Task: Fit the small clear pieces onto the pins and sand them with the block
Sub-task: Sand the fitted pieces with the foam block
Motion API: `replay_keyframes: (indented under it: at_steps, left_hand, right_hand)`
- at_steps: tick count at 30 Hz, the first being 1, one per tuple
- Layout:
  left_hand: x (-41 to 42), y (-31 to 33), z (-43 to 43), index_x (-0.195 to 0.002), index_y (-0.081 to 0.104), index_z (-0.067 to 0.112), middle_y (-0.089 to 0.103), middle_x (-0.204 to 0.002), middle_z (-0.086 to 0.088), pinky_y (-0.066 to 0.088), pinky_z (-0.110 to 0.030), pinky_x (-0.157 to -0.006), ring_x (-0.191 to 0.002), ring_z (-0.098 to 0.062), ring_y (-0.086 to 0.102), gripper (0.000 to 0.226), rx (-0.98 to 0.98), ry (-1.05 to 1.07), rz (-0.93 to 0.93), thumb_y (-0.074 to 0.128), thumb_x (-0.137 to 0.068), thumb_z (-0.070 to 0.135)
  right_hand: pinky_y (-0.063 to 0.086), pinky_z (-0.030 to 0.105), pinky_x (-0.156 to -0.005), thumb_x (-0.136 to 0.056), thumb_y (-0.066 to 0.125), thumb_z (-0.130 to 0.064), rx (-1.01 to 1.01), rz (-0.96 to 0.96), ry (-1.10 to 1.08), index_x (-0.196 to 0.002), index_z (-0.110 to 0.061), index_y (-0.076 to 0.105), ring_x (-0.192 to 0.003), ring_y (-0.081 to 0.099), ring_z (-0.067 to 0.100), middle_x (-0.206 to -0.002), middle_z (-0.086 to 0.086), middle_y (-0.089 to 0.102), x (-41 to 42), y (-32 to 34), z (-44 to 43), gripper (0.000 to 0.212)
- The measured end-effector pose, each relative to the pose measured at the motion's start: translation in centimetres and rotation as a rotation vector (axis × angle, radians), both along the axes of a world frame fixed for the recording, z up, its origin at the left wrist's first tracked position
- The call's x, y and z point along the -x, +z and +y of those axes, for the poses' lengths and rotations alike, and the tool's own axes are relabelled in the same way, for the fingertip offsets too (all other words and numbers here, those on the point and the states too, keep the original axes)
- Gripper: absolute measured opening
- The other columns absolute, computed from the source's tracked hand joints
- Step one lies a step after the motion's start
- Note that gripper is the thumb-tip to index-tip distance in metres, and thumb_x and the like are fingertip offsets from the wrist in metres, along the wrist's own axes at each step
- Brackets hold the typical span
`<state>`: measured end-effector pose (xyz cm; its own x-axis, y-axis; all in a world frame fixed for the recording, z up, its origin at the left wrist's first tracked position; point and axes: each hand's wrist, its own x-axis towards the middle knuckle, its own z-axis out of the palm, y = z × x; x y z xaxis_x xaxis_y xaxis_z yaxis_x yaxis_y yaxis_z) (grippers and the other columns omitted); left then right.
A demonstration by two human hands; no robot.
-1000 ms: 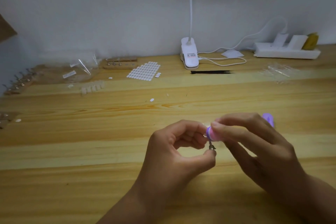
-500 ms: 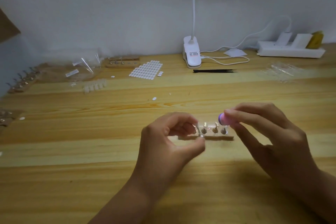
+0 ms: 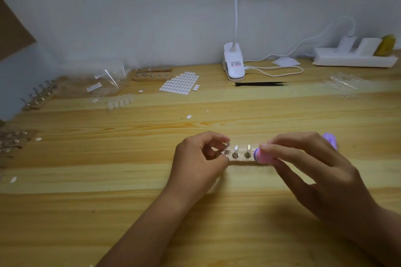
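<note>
Step in hand, as judged: fitting, with sanding on standby. Your left hand point(image 3: 201, 158) was at the left end of the rack point(image 3: 243, 162), thumb and forefinger pinched on the end pin there. That grip was closed on the pin, though your fingers hid whether a clear piece sat on it. Two more pins point(image 3: 236, 154) stood upright in the rack just to the right, each with one of the clear pieces point(image 3: 236, 148) on top. Your right hand point(image 3: 314, 169) held the block point(image 3: 263, 156) with fingers curled over it, grip closed. The block's pink end lay at the right end of the rack, just beside the nearest pin; contact with that piece could not be resolved. The rack lay flat on the table point(image 3: 108, 212), between your hands. Tweezers point(image 3: 260, 83) and lamp point(image 3: 234, 63) sat well back. Next move, as judged: press the end pin home so it stands as straight as its neighbours, then release it. After that, steady the rack with the left hand and bring the block's face onto a piece with light strokes. Risk noted: the pieces are small and look merely perched, so a hard stroke could flick one off or tip the rack.
</note>
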<state>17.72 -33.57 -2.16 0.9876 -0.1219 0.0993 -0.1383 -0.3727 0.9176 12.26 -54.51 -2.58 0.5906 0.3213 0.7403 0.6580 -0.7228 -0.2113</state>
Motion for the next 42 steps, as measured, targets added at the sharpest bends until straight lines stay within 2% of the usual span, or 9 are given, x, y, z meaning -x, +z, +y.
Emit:
replay_keyframes:
  at_steps: [5,12,15,19,29,35,37,40,42]
  left_hand:
    - [0.29,-0.01,-0.18,-0.088,0.077,0.027,0.070,-0.076,0.022,0.046,-0.009,-0.063,-0.064,0.001,0.057,0.023,-0.029,0.010,-0.046,0.074,-0.075,0.008]
    - [0.12,-0.08,0.05,-0.083,0.071,0.024,0.071,-0.076,0.012,0.042,-0.009,-0.059,-0.064,0.000,0.061,0.026,-0.019,0.003,-0.123,0.071,-0.076,-0.001]
    - [0.27,-0.11,-0.05,-0.089,0.073,0.027,0.070,-0.078,0.014,0.049,-0.020,-0.068,-0.072,-0.001,0.062,0.027,-0.051,-0.012,-0.140,0.072,-0.079,0.002]
    - [0.49,0.09,-0.17,-0.083,0.074,0.028,0.068,-0.079,0.023,0.049,-0.048,-0.090,-0.083,-0.003,0.061,0.017,-0.098,-0.014,-0.138,0.073,-0.078,0.012]
    - [0.84,0.28,-0.19,-0.089,0.067,0.026,0.066,-0.078,0.015,0.048,-0.049,-0.088,-0.084,-0.005,0.061,0.017,-0.177,-0.028,-0.183,0.074,-0.081,0.013]
    - [0.60,0.16,0.28,-0.089,0.069,0.026,0.069,-0.076,0.012,0.047,-0.020,-0.070,-0.078,0.000,0.065,0.022,-0.163,0.001,-0.184,0.079,-0.076,0.011]
    - [0.60,0.23,0.31,-0.095,0.070,0.027,0.070,-0.081,0.012,0.049,-0.017,-0.073,-0.083,0.001,0.065,0.027,-0.167,-0.018,-0.197,0.080,-0.075,0.012]
    - [0.64,0.29,-0.08,-0.105,0.070,0.029,0.068,-0.096,0.017,0.050,-0.033,-0.091,-0.097,-0.001,0.059,0.032,-0.215,-0.067,-0.232,0.080,-0.076,0.018]
    - [0.51,0.29,-0.39,-0.101,0.073,0.026,0.067,-0.098,0.016,0.048,-0.041,-0.094,-0.100,-0.006,0.060,0.024,-0.217,-0.090,-0.221,0.079,-0.079,0.018]
  right_hand:
    - [0.052,0.034,-0.085,-0.085,0.068,0.002,0.006,-0.008,-0.004,-0.112,0.000,0.072,-0.097,0.065,0.023,-0.104,0.011,0.068,-0.01,-0.01,0.02,0.027]
    - [0.051,0.031,-0.087,-0.086,0.068,0.002,0.009,-0.012,-0.003,-0.112,-0.001,0.072,-0.097,0.065,0.022,-0.104,0.011,0.068,-0.02,0.02,-0.01,0.027]
    - [0.052,0.033,-0.086,-0.086,0.068,0.002,0.009,-0.010,0.009,-0.113,-0.001,0.072,-0.097,0.065,0.022,-0.104,0.011,0.068,0.00,-0.06,-0.10,0.027]
    - [0.052,0.035,-0.084,-0.087,0.069,0.000,0.012,-0.010,0.013,-0.115,-0.003,0.071,-0.098,0.065,0.022,-0.105,0.009,0.068,-0.13,-0.21,-0.21,0.028]
    - [0.051,0.031,-0.087,-0.088,0.067,-0.001,0.012,-0.001,0.019,-0.115,-0.006,0.070,-0.097,0.064,0.020,-0.104,0.009,0.068,-0.28,-0.17,-0.10,0.028]
    - [0.052,0.033,-0.085,-0.089,0.067,-0.001,0.023,0.006,0.006,-0.112,-0.002,0.072,-0.095,0.066,0.023,-0.104,0.010,0.068,-0.26,-0.21,-0.16,0.024]
    - [0.052,0.032,-0.085,-0.088,0.067,-0.002,0.034,0.008,-0.006,-0.112,-0.002,0.073,-0.094,0.066,0.023,-0.103,0.010,0.069,-0.29,-0.22,-0.12,0.024]
    - [0.050,0.027,-0.088,-0.089,0.066,-0.002,0.036,0.007,-0.038,-0.111,-0.003,0.074,-0.095,0.065,0.020,-0.103,0.009,0.069,-0.23,-0.22,-0.05,0.023]
    - [0.047,0.021,-0.091,-0.093,0.063,-0.004,0.021,0.025,-0.083,-0.110,-0.003,0.073,-0.096,0.063,0.017,-0.104,0.008,0.068,-0.25,-0.31,-0.01,0.020]
